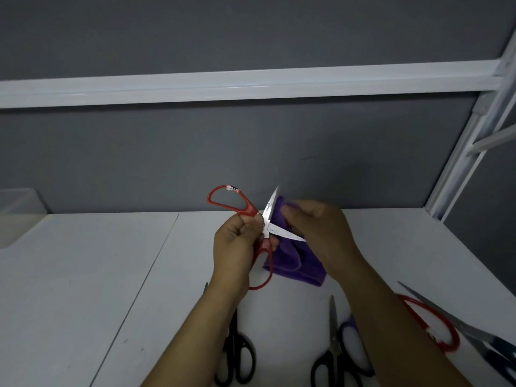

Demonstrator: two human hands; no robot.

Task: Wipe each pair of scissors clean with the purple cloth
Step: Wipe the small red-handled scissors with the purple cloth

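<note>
Holding red scissors, blades splayed, tips up, right

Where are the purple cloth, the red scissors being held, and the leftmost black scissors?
purple cloth [296, 265]: head view, on its hanging folded lower part.
held red scissors [287, 235]: head view, on the lower open blade.
leftmost black scissors [232, 342]: head view, on the handle where the loops join.

Workstation: white table, grey partition
</note>
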